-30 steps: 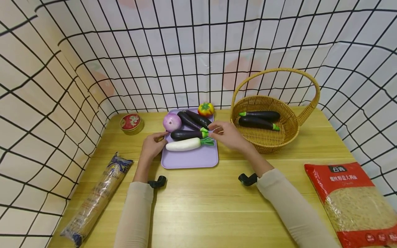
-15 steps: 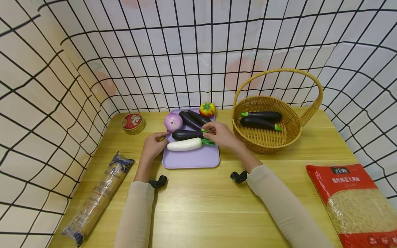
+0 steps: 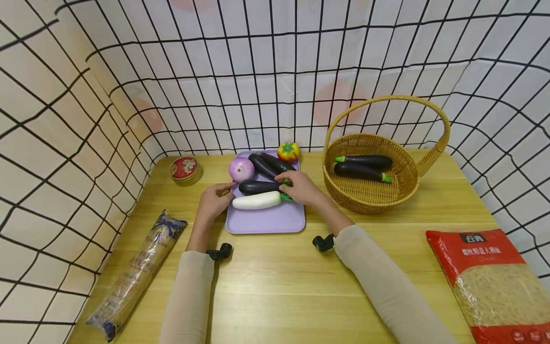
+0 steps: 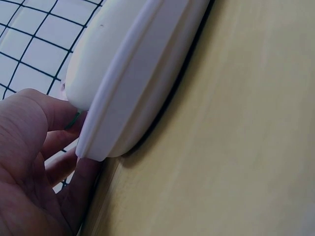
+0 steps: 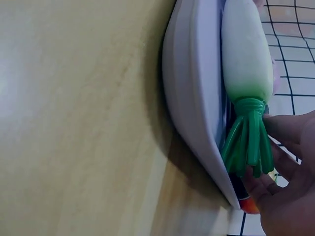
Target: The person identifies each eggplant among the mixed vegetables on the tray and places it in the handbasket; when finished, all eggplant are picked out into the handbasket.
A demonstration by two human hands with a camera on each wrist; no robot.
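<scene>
Wicker basket [image 3: 365, 205], upper rt. Red bag [image 3: 490, 282], lower rt: Chinese print, I see 公 up top, rest blurry. Lilac tray [image 3: 266, 222], mid-frame. Clear pack [image 3: 138, 272], lower left, print illegible. L hand [image 3: 212, 200] grips tray's left rim. R hand [image 3: 301, 187]: narrow gap, fingers round stem end of eggplant [image 3: 259, 187], ctr of frame, beside radish [image 3: 257, 200].

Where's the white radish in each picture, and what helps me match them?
Head: the white radish lies just below centre, slightly left.
Left wrist: its blunt end shows at the top, left of centre.
Right wrist: upper right, its green leaves pointing down.
Shared landmark: the purple tray.
</scene>
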